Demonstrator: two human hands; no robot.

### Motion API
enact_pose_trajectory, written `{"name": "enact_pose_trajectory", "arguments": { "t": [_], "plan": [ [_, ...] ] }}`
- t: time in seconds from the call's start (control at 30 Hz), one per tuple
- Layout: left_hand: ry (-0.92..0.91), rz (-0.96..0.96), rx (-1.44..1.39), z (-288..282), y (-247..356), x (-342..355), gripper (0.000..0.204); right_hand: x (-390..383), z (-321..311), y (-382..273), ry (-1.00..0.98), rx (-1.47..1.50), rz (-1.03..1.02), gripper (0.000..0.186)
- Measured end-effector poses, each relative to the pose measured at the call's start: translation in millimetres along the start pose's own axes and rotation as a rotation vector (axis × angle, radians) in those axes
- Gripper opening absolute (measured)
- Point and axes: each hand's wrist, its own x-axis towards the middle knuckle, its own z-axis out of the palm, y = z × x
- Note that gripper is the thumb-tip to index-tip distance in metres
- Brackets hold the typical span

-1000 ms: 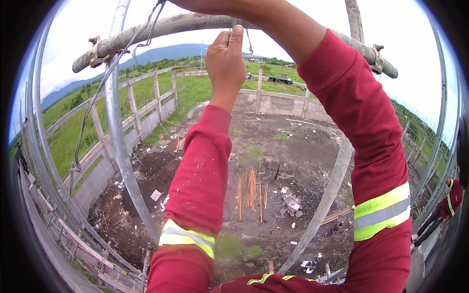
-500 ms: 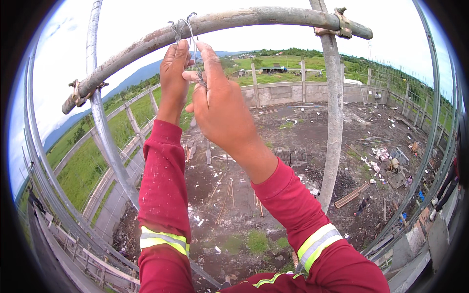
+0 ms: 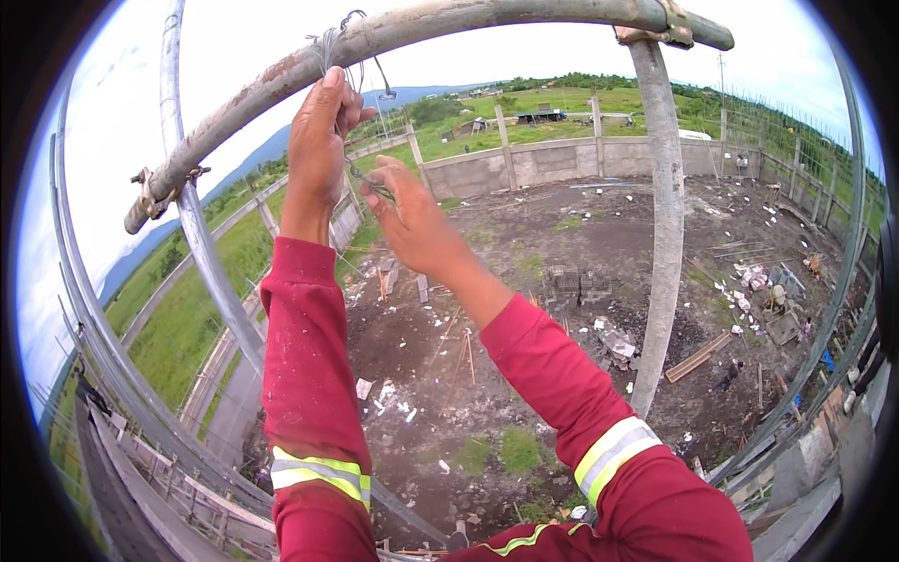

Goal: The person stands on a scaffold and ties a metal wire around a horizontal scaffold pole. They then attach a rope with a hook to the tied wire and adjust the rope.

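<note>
A: Where is the main thing?
B: The thin grey metal wire is at 11 o'clock, near the top edge. Its strands bunch and loop against a long, round, weathered grey metal pipe, with loose ends sticking out.

A: And the hands?
B: The left hand, between 10 and 11 o'clock, is closed on the strands just below the pipe, thumb upward. The right hand, at 11 o'clock but nearer the centre, has its fingers bent in narrowly, holding a twisted length of the wire. The hands are close together but apart. Both arms wear dark red sleeves with yellow-and-silver reflective bands, rising from the lower edge.

A: How does the pipe run?
B: From just past 9 o'clock, over the top, to between 1 and 2. A rusty metal clamp joins it to a shiny silver upright pole at 9; another clamp, past 1, meets a dull grey upright pole.

A: Beyond that?
B: Dark, littered bare ground lies far below, with brown wooden boards toward 4. A grey block wall crosses at 1, green fields behind. At 8, a person in dark clothing is small near the rim.
</note>
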Motion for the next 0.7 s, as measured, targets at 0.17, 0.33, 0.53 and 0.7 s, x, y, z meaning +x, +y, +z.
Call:
{"name": "enact_pose_trajectory", "arguments": {
  "t": [0.17, 0.33, 0.53, 0.7],
  "plan": [
    [0.088, 0.087, 0.211, -2.5, -0.5, 1.6, 0.048, 12.6, -2.8, 49.1, -0.220, 0.121, 0.380, 0.029],
    [0.184, 0.102, 0.199, 7.6, 1.6, 0.8, 0.052, 96.3, -25.6, 98.2, -0.176, -0.383, -0.054, 0.026],
    [0.302, -0.058, 0.187, 18.9, -0.6, -2.3, 0.055, 215.0, -62.9, 103.7, 0.020, -0.551, -0.546, 0.037],
    [0.366, 0.007, 0.120, 27.0, -8.8, -0.9, 0.066, 161.0, -67.2, 82.8, 0.163, -1.056, -0.057, 0.085]
  ]
}}
